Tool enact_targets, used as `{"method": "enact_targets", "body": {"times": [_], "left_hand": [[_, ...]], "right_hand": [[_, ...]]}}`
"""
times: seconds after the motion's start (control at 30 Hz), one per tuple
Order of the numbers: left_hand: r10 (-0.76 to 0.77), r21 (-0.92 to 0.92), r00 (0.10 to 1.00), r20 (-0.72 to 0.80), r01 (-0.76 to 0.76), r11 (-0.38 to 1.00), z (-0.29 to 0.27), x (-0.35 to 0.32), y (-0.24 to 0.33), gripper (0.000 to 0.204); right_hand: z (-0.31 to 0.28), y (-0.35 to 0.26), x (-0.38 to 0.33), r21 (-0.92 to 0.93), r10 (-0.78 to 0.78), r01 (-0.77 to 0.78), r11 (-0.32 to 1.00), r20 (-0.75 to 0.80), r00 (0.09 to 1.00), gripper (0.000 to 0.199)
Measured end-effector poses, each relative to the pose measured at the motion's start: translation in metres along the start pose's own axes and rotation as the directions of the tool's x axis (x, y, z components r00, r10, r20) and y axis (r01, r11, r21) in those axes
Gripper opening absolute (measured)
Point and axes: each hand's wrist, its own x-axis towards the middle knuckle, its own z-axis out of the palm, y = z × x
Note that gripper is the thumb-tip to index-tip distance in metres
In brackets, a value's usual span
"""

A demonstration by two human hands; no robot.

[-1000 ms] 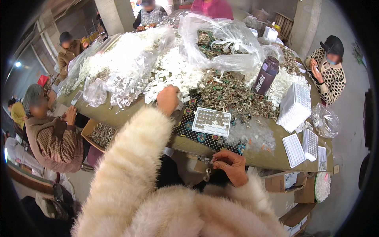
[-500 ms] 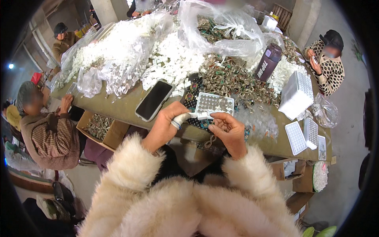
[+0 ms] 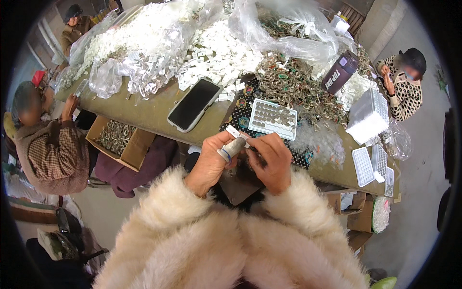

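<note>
My left hand (image 3: 214,156) is closed around a small white rectangular plastic piece (image 3: 234,131), its end sticking out past the thumb and finger. A pale wrap with a blue band covers one of that hand's digits. My right hand (image 3: 273,161) meets it from the other side, fingertips pinched at the piece's near end; whatever else lies between them is hidden. Just beyond both hands, a white tray (image 3: 252,126) with rows of round greyish discs (image 3: 275,115) rests on a dark patterned cloth (image 3: 244,107).
A phone (image 3: 195,104) lies left of the cloth. Behind are heaps of white pieces (image 3: 224,58) and metallic strips (image 3: 288,84), plus a purple bottle (image 3: 340,72). Stacked white trays (image 3: 368,115) stand right. A cardboard box (image 3: 133,156) sits left; other people work around the table (image 3: 144,113).
My hands have drawn closer together and off the tray's near edge, tilting the white piece. A looped strip seen below my right hand no longer shows. The whole view has shifted a little.
</note>
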Motion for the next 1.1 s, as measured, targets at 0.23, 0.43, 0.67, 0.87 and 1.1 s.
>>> {"method": "enact_targets", "body": {"times": [0.23,0.43,0.67,0.87,1.1], "left_hand": [[0.14,0.37,0.973,0.181,-0.199,0.907,-0.014,-0.002,-0.001,0.02],[0.111,0.354,0.977,0.18,-0.169,0.92,-0.01,-0.003,-0.004,0.023],[-0.024,0.374,0.988,0.154,-0.036,0.927,-0.006,-0.002,-0.001,0.018],[0.054,0.43,0.979,0.199,-0.136,0.892,-0.004,0.004,-0.01,0.014],[0.121,0.583,0.979,0.161,-0.193,0.789,-0.001,0.006,-0.012,0.007]], "right_hand": [[-0.016,0.003,-0.001,0.471,0.341,-0.429,0.771,0.265,0.902,0.018],[-0.02,0.004,-0.003,0.514,0.316,-0.489,0.705,0.391,0.865,0.017],[-0.034,0.012,-0.007,0.477,0.376,-0.602,0.64,0.489,0.787,0.015],[-0.039,0.011,-0.007,0.378,0.465,-0.696,0.61,0.541,0.701,0.014],[-0.034,0.015,-0.015,0.322,0.345,-0.495,0.807,0.424,0.838,0.035]]}}
